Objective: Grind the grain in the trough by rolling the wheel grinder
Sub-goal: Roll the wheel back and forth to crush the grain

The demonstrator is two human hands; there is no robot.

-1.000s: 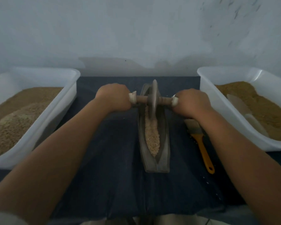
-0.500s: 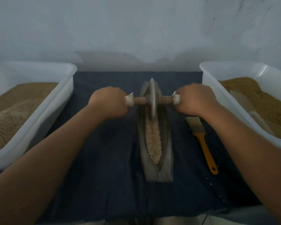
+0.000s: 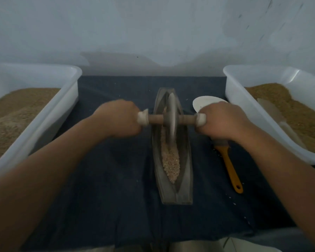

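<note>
Grey stone wheel grinder (image 3: 170,118) mid-trough; left hand (image 3: 119,118), right hand (image 3: 219,121) clamped on wooden axle; uneven push risks spilling pale crushed grain (image 3: 171,160) over narrow boat-shaped trough (image 3: 186,170).

Grey boat-shaped trough (image 3: 185,179) lies lengthwise; pale grain (image 3: 171,161) heaps in its near half; wheel grinder (image 3: 171,118), disc on wooden axle, stands upright in its far half.

Materials & finish: mostly dull, matt surfaces.
Trough (image 3: 171,194) is matt dark grey, metal or stone, can't tell; wheel grinder (image 3: 171,115) same dull grey, axle (image 3: 155,119) smooth bare wood. Grain (image 3: 171,160) coarse, rough. Cloth (image 3: 107,179) dark blue, woven, matt. Left tub (image 3: 69,91) & right tub (image 3: 236,91) white plastic, slightly glossy; brush handle (image 3: 231,168) smooth orange plastic.
</note>
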